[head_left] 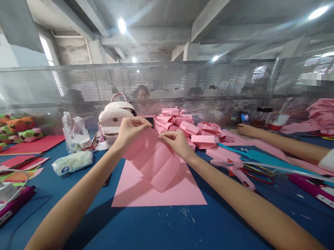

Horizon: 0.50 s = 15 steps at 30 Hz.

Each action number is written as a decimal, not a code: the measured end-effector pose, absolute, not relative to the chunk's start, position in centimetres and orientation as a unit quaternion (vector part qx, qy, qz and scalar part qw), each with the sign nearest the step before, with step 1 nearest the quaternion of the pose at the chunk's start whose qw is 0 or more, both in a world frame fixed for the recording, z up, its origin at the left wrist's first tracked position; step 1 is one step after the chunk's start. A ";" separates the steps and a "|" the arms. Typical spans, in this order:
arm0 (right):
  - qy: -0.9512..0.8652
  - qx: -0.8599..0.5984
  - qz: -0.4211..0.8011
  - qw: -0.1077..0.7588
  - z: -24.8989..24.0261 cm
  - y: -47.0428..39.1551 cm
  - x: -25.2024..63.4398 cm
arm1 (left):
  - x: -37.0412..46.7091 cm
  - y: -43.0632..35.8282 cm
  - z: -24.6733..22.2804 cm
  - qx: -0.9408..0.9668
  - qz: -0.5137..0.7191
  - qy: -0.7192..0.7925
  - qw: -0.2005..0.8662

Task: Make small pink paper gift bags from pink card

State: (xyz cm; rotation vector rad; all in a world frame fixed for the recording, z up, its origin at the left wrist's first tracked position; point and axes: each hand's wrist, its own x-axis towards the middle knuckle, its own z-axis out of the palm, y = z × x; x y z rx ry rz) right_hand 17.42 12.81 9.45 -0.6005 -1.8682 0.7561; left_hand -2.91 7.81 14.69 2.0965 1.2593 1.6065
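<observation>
Both hands hold up a creased piece of pink paper (156, 160) above the table. My left hand (134, 129) pinches its upper left edge between thumb and fingers. My right hand (177, 142) grips the top edge a little to the right, fingertips pressed together. Beneath the raised piece, a flat pink sheet (132, 192) lies on the blue table. Behind my hands sits a pile of folded pink paper pieces (186, 122). A pink glue gun (234, 167) rests to the right of my right hand.
A white backpack (115, 118), a plastic bag (75, 133) and a tissue pack (72, 163) stand to the left. Purple power strips (7, 208) lie at both sides. Another person's hand (246, 130) reaches in at right, beside a phone (244, 118). A perforated metal screen (163, 80) runs behind.
</observation>
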 end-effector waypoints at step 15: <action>-0.807 -0.271 0.349 0.391 6.7 16.8 18.2 | -9.6 7.6 16.7 0.615 0.591 0.517 0.073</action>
